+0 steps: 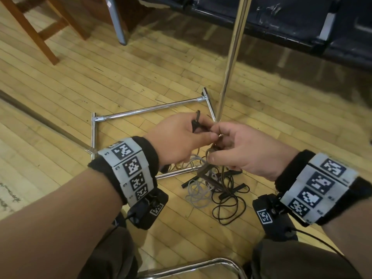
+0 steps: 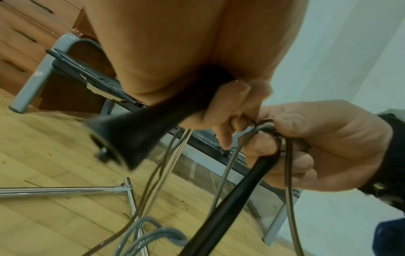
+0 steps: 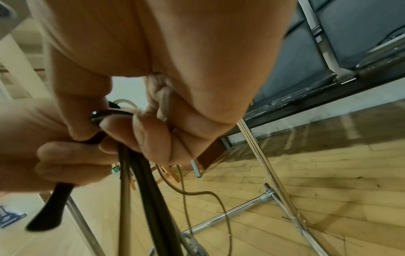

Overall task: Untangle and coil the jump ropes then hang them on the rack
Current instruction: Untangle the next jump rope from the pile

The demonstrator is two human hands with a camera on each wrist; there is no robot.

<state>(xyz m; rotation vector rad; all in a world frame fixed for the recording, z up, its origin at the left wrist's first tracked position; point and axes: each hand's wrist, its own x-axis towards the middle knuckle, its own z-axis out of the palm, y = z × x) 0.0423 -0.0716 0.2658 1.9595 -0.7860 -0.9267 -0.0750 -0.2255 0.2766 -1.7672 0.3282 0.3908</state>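
A black handle (image 1: 195, 125) is gripped in the left hand (image 1: 179, 137), its fingers curled round it and its flared end pointing away from the palm. Several cords are pinched together in the right hand (image 1: 237, 152), between thumb and bent fingers, just beside the left hand and in front of the rack's upright pole (image 1: 231, 57). From that pinch the ropes (image 1: 217, 190) hang to the floor (image 1: 80, 87), where the rest lies heaped against the near bar of the rack's base (image 1: 141, 111).

The untangling looks barely begun. It would best be done by keeping the handle fixed and following its own cord through the knot, with the crossing strands loosened rather than pulled, since a hard tug would likely tighten the bundle. Slack should be fed from the heap so that nothing snags on the base bars.

The handle is smooth, matt and tapered. At least three kinds of cord are seen: thin black, pale grey and a brownish one, all slick, round and springy, so that loose loops are held on the floor. The rack is of polished chrome tube; the floor is of worn wooden strips.
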